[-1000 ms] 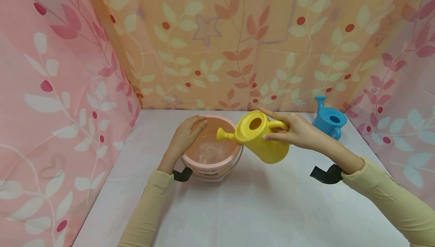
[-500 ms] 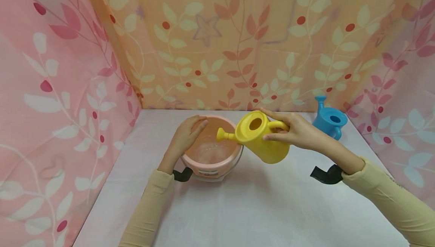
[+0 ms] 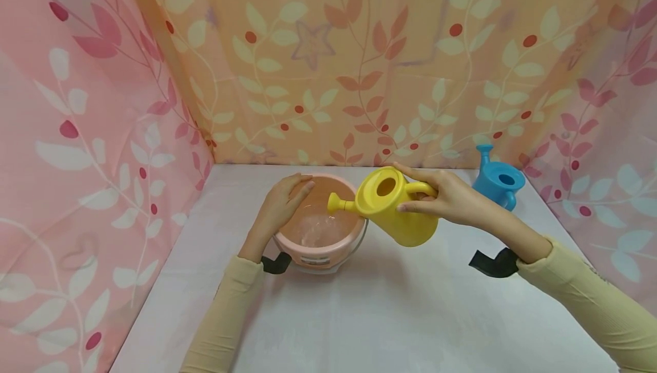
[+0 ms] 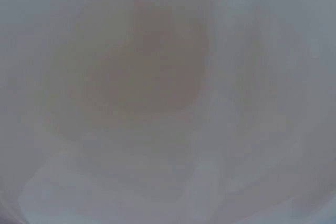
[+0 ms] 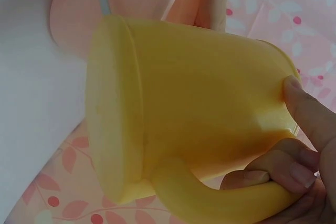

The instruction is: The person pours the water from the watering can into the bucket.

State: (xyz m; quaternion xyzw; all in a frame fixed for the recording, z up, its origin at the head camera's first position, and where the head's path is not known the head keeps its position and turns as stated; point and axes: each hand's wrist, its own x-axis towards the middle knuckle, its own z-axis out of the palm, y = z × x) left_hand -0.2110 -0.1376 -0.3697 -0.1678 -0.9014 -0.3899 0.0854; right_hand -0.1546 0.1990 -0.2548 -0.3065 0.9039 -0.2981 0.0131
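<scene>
- Resting on the left side of the rim of the pink bucket (image 3: 318,252), the left hand (image 3: 279,205) has its thumb toward the inside; whether it really pinches the rim, I cannot tell (the left wrist view is too blurred).
- To the right of the bucket, the right hand (image 3: 451,199) grasps the yellow watering can (image 3: 405,224) in the air: some fingers curl through its handle (image 5: 210,203), and one finger lies against its body.
- This hold is, I judge, for tilting: the can leans toward the bucket, and its spout (image 3: 341,204) reaches over the bucket's opening. The left hand probably serves to steady the bucket.
- Inside the bucket, something clear and shiny lies low, which looks like water (image 3: 320,227). A stream from the spout I cannot make out, and the can's top hole does not show its content.
- Well apart from the bucket, to its right, stands the blue watering can (image 3: 487,186), perhaps placed aside for free room; its content is hidden.
- Beneath the bucket is a white tablecloth (image 3: 410,316); behind it, a patterned curtain (image 3: 308,88).
</scene>
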